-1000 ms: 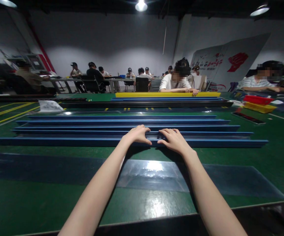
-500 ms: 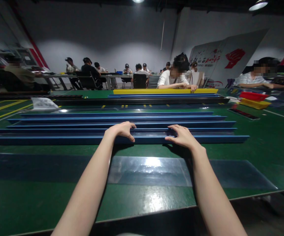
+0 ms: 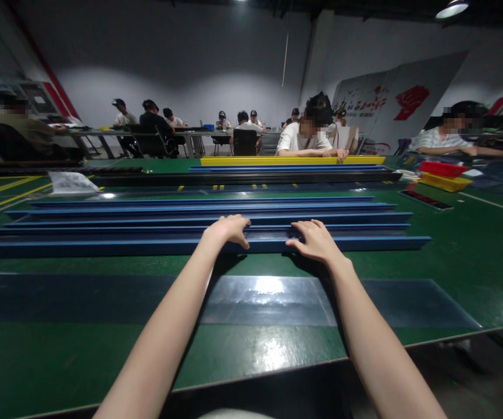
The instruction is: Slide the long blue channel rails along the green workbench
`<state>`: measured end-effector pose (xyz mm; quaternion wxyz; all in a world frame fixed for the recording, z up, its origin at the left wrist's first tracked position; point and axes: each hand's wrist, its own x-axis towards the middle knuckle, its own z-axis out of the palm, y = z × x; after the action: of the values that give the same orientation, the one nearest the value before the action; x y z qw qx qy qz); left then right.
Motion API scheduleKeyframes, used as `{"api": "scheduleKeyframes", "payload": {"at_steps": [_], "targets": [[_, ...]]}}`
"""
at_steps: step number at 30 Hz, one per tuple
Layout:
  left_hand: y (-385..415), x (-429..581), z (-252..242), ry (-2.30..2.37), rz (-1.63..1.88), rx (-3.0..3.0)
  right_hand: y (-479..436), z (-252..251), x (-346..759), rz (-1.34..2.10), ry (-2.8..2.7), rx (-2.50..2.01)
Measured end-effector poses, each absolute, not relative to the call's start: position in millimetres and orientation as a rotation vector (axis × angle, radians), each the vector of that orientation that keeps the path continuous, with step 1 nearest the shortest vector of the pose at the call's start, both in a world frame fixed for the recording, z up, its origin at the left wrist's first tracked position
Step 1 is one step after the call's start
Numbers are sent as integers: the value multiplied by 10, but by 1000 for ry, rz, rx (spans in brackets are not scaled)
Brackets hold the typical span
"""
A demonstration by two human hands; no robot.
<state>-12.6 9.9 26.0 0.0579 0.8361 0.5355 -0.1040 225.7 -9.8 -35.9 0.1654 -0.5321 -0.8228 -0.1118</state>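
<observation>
Several long blue channel strips lie side by side across the table, and the nearest blue channel (image 3: 356, 243) is under both my hands. My left hand (image 3: 230, 230) arches over it, thumb at the front wall and fingers toward the back wall, with a gap between them. To its right, my right hand (image 3: 314, 240) makes a similar wide curve over the same channel, thumb and fingers apart. Whether the fingertips press on the walls is hard to tell. Between my forearms and beyond them stretches a clear plastic sheet (image 3: 268, 299), flat on the table.
Farther back on the green table (image 3: 473, 256) are a yellow strip (image 3: 242, 160) and a long black strip (image 3: 251, 178). A co-worker (image 3: 295, 139) leans over the yellow strip. Red (image 3: 441, 169) and yellow trays (image 3: 445, 183) stand at right. The table's front edge runs below my forearms.
My left hand has moved right along the nearest channel, closer to my right hand. The whole view has shifted slightly; the strips otherwise look the same.
</observation>
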Motion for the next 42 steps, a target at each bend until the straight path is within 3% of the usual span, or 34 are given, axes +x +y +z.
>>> {"api": "scheduleKeyframes", "payload": {"at_steps": [8,33,42], "targets": [[95,94,47,1369,-69,2664,-138,-340,1904,-373,-2390,-1466],[197,-505,257,1598,-369,2353,-106,-341,2340,-84,-2296,-1610],[70,-277,299,1732,-477,2469,-120,-274,2292,-208,-2347,-1632]]}}
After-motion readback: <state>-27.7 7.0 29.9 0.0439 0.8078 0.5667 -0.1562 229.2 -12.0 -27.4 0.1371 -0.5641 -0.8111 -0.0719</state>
